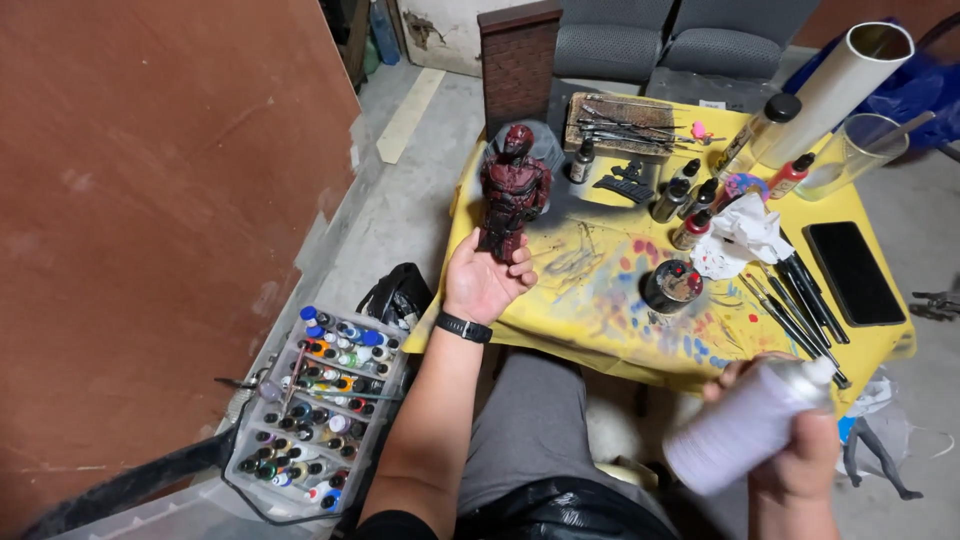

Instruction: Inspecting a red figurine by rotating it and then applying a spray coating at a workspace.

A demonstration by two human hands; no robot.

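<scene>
figurine [513, 190] legs hidden in left hand [485, 280], spray can [745, 425] blurred in right hand [795, 460]

Glossy dark-red figure [513, 190], smooth matt white spray can [745, 425], paint-stained yellow tabletop [600, 300]

Even, soft indoor light here, fairly bright over the yellow table [600, 310], no hard shadows, only a faint dark patch under the red figure [513, 190]. A pale sheen sits on the white tube [838, 85] at top right and on the black phone [853, 272], while the white spray can [745, 425] in the right hand [790, 460] is smeared with motion blur. The wide lens bends the brown board [150, 220] and the floor lines at the left edge, and the corners go slightly dim and soft.
</scene>
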